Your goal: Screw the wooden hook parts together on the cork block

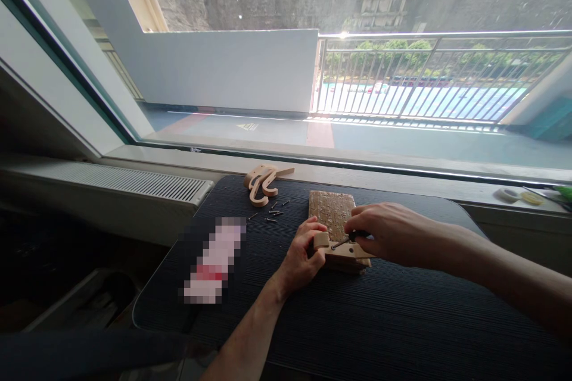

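On the dark table lies a flat wooden board with a pale wooden hook piece resting on its near edge. My left hand is closed around that piece, pinning it against the board. My right hand is closed on a small screwdriver whose metal tip points left onto the piece. Several dark screws lie loose left of the board. More curved wooden hooks sit at the table's far edge.
A blurred pinkish oblong object lies on the table's left part. A white radiator grille runs along the left under the big window. Small items sit on the sill at right.
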`<state>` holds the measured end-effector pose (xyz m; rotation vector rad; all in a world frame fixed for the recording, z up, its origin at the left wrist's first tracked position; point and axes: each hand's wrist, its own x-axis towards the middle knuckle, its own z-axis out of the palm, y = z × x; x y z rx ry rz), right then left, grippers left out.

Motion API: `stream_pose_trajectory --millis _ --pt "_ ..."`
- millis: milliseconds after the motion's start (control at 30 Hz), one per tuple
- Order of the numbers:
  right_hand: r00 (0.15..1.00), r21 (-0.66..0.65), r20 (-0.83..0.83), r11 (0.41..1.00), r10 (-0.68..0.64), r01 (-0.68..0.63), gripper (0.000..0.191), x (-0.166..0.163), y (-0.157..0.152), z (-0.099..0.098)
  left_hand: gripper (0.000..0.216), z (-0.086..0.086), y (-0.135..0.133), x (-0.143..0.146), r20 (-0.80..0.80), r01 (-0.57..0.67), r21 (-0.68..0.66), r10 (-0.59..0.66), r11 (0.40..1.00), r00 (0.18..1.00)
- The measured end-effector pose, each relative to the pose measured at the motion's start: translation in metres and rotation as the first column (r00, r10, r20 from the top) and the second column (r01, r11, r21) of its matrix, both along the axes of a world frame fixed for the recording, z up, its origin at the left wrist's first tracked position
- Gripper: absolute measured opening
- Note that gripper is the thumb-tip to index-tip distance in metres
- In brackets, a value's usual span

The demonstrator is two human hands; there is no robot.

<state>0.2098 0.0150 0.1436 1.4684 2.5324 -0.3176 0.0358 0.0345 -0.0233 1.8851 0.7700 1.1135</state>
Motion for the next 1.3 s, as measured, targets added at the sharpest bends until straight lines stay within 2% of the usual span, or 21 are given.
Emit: stream_pose_trajectory --millis 467,567,867,1100,1300 --pt "0.999 -0.002 0.031 1.0 0.029 -0.029 0.02 -0.007 0.002 -0.001 0.028 -0.003 0.0 0.002 0.005 -0.022 0.038 0.022 0.999 1.0" --pt "0.996 0.006 0.077 0.999 0.036 -0.037 0.019 -0.012 0.001 0.0 0.024 -0.006 0.0 0.005 0.011 -0.058 0.054 0.057 0.997 0.998" --pt "0.956 -0.021 0.277 0.995 0.097 -0.095 0.018 -0.045 -0.003 0.019 0.037 -0.017 -0.001 0.007 0.022 -0.089 0.015 0.088 0.996 0.996" --pt "0.939 -0.014 0.311 0.988 0.148 -0.152 0.019 -0.051 -0.003 0.02 0.042 -0.015 -0.001 0.006 0.024 -0.083 0.014 0.083 0.996 0.996" --pt "0.946 -0.02 0.271 0.983 0.179 -0.18 0.02 -0.052 -0.003 0.021 0.043 -0.017 0.0 0.006 0.051 -0.083 0.011 0.083 0.996 0.995"
